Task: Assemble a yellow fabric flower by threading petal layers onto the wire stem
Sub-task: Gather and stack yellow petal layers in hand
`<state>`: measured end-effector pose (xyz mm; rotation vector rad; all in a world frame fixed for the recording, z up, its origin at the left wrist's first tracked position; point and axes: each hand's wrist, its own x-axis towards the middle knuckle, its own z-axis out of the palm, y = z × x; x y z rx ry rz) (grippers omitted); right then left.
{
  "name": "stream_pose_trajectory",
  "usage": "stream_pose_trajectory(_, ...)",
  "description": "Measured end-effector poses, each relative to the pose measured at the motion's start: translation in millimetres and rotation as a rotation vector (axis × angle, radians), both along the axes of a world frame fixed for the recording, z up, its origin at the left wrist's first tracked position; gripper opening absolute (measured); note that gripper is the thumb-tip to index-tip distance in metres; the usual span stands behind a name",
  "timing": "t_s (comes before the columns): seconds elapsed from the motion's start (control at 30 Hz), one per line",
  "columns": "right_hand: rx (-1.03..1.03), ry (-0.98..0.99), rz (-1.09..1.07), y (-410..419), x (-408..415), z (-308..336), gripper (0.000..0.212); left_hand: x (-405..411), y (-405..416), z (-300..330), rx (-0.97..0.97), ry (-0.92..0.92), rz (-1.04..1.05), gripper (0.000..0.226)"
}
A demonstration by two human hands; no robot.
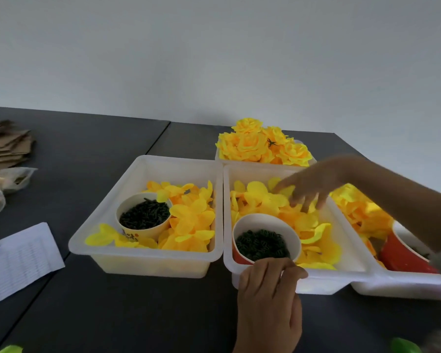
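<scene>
Loose yellow fabric petals fill the middle white tray. My right hand reaches over them from the right, blurred, with its fingers spread and pointing down, the tips at the petals. A red paper cup of small dark green pieces stands at the tray's front left. My left hand is at the tray's front rim just below this cup. Its fingers are curled, and whatever they hold is hidden. No wire stem is visible.
A left tray holds more petals and a yellow cup of dark green pieces. A right tray holds petals and a tipped red cup. Finished yellow flowers sit behind. A paper sheet and cardboard lie at the left.
</scene>
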<state>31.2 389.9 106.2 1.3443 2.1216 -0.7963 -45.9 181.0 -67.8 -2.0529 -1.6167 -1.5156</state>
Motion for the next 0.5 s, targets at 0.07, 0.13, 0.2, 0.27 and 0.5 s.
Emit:
stream_pose_trajectory(0.07,0.185,0.096,-0.043,12.0,-14.5,9.0,0.028,0.7,0.8,0.4,0.008,-0.003,0.004,0.034)
stream_pose_trajectory(0.13,0.617,0.056,0.028,28.3,-35.8,-0.1,0.028,0.9,1.7,0.1,0.022,-0.004,0.009,0.031)
stream_pose_trajectory(0.2,0.842,0.100,0.113,36.9,-57.6,-22.3,0.027,0.9,2.6,-0.2,0.038,0.005,0.015,0.028)
stream_pose_trajectory(0.27,0.723,0.135,0.202,39.8,-74.2,-47.2,0.032,1.1,4.9,-0.4,0.060,0.017,0.023,0.025)
stream_pose_trajectory(0.5,0.570,0.042,0.227,48.4,-98.9,-99.4,0.049,0.6,12.3,-1.0,0.099,0.069,0.067,0.021)
